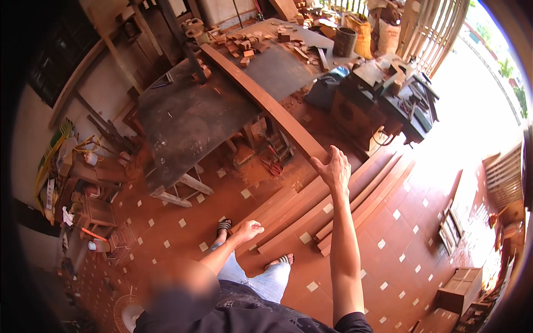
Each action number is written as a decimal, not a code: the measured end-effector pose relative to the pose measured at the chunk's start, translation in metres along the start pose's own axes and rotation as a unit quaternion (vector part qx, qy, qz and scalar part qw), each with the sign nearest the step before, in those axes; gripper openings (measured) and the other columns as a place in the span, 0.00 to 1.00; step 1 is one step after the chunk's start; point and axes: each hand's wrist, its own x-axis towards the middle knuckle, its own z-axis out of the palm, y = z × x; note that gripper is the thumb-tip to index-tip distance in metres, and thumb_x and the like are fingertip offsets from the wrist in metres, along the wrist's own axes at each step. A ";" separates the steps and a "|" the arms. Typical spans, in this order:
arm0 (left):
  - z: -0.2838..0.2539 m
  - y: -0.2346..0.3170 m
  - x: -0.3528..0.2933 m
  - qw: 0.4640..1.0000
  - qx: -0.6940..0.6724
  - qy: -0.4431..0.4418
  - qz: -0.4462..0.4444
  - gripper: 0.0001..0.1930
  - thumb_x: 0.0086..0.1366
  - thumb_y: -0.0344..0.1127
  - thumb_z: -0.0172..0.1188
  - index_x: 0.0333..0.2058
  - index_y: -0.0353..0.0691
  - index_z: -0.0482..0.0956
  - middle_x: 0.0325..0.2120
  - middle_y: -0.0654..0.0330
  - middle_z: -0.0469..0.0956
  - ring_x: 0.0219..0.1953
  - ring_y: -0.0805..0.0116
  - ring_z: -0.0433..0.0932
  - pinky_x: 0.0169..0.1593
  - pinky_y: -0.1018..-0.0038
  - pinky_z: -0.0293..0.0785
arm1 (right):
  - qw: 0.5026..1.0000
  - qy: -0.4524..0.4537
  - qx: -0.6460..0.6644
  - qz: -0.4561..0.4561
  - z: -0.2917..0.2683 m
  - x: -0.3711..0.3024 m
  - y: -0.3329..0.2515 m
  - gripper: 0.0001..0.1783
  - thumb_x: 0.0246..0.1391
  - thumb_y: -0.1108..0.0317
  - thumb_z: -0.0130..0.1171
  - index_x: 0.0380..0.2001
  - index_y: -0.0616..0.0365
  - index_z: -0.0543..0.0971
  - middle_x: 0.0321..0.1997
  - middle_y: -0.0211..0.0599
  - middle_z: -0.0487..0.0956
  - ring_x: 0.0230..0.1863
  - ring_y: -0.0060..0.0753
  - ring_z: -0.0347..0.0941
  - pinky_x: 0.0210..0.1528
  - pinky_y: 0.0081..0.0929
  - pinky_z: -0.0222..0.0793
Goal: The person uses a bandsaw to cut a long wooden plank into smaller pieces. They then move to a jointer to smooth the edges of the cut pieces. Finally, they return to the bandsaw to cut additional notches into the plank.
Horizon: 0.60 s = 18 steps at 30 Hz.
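Observation:
A long reddish-brown wooden plank (265, 102) runs from the far side of a dark worktable (189, 119) toward me, its near end jutting past the table. My right hand (335, 171) is at that near end, thumb against the wood and fingers along its end and edge. Lower and further left, my left hand (248, 231) hangs above the floor with its fingers curled closed. Whether anything small is inside them is hidden. Beneath my hands several more planks (363, 208) lie side by side on the tiled floor.
Wood offcuts (244, 44) are heaped on the table's far part. A dark machine (383, 100) stands at the right, near a bright opening. Red-handled tools (272, 167) lie under the table. At the left is a small wooden stool (97, 213), and a fan (130, 316) is lower left.

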 end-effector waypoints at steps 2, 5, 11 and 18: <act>-0.012 0.019 0.000 0.999 -0.040 0.007 0.008 0.27 0.69 0.48 0.71 0.57 0.32 0.80 0.51 0.51 0.86 0.56 0.63 0.83 0.60 0.67 0.79 | 0.996 -0.079 -0.044 0.018 0.004 0.025 -0.014 0.37 0.46 0.47 0.78 0.54 0.58 0.79 0.54 0.50 0.84 0.58 0.54 0.80 0.60 0.47 0.74; -0.014 0.024 0.004 0.994 -0.095 0.002 0.045 0.26 0.70 0.47 0.70 0.57 0.32 0.80 0.49 0.55 0.85 0.51 0.67 0.83 0.57 0.69 0.79 | 0.987 -0.133 -0.086 0.012 0.014 0.033 -0.001 0.36 0.41 0.47 0.79 0.47 0.59 0.79 0.43 0.53 0.87 0.48 0.57 0.84 0.51 0.51 0.79; -0.049 0.073 -0.007 0.972 -0.223 -0.061 -0.042 0.26 0.71 0.57 0.66 0.57 0.45 0.78 0.50 0.66 0.80 0.47 0.74 0.78 0.50 0.68 0.77 | 0.986 -0.153 -0.060 0.015 0.003 -0.029 0.000 0.31 0.39 0.51 0.75 0.41 0.61 0.79 0.35 0.57 0.86 0.41 0.62 0.84 0.46 0.53 0.79; -0.085 0.133 0.051 0.898 -0.441 -0.005 -0.011 0.35 0.66 0.70 0.65 0.54 0.44 0.77 0.46 0.62 0.80 0.46 0.68 0.80 0.47 0.63 0.81 | 0.974 -0.188 -0.059 0.115 -0.096 -0.205 0.024 0.33 0.34 0.51 0.79 0.39 0.60 0.77 0.30 0.54 0.84 0.36 0.63 0.82 0.42 0.54 0.77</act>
